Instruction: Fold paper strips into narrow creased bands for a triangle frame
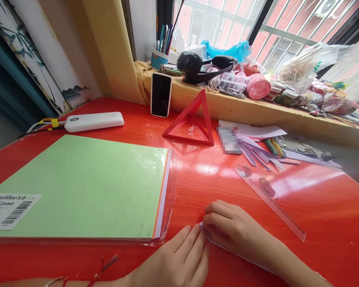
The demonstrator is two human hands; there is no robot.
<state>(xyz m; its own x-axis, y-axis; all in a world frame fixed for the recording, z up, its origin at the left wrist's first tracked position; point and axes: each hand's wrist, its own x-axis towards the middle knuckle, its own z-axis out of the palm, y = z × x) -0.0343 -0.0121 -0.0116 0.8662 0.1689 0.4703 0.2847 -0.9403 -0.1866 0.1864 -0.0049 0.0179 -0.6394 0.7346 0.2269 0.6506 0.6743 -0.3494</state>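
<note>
A pale purple paper strip (242, 256) lies at the front of the red table, mostly hidden beneath my hands. My right hand (231, 227) has its fingers curled and closed on the strip near its far end. Pressed together, the fingers of my left hand (184, 257) hold the same end, their tips meeting my right hand. A small corner of paper shows between the two hands. Whether the strip is folded there I cannot tell. A clear ruler (275, 207) lies right of my right hand. Behind stands a red paper triangular frame (208, 119).
A pack of coloured paper (92, 187), green on top, covers the left side. Behind it are a white power bank (94, 121) and a propped phone (160, 95). Purple paper strips (254, 149) and green-and-yellow-handled scissors (274, 147) lie back right. Craft supplies crowd the windowsill (182, 85).
</note>
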